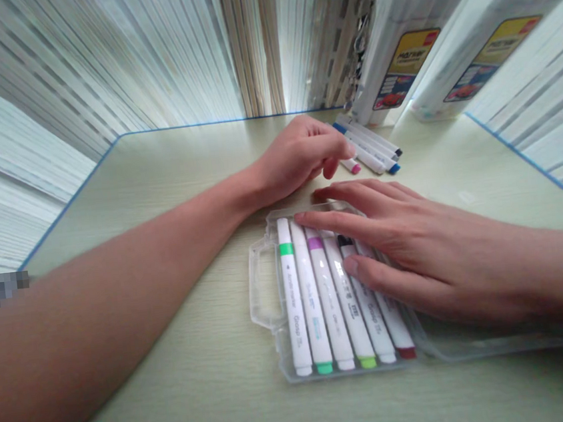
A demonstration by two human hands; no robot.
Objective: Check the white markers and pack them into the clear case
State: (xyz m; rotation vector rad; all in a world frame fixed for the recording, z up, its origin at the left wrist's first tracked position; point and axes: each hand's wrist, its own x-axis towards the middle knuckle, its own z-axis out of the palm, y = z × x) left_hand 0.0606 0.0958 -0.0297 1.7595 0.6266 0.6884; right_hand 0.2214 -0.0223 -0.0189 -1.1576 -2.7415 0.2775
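My left hand is over the table with bent fingers, thumb and forefinger apart. A fingertip is at a pink-ended marker; whether it touches is unclear. Beside it lie several loose white markers, with blue and dark ends. My right hand lies spread across a clear plastic case, fingertips on the row of markers inside. In that row are a green-banded marker, a purple-banded marker and a dark-red-ended marker. The hand partly hides the row's right side.
At the back right stand two tall clear containers with yellow and blue marker labels. The case's lid lies opened flat to the right. Pale fringe curtains hang round the table, which has a blue edge.
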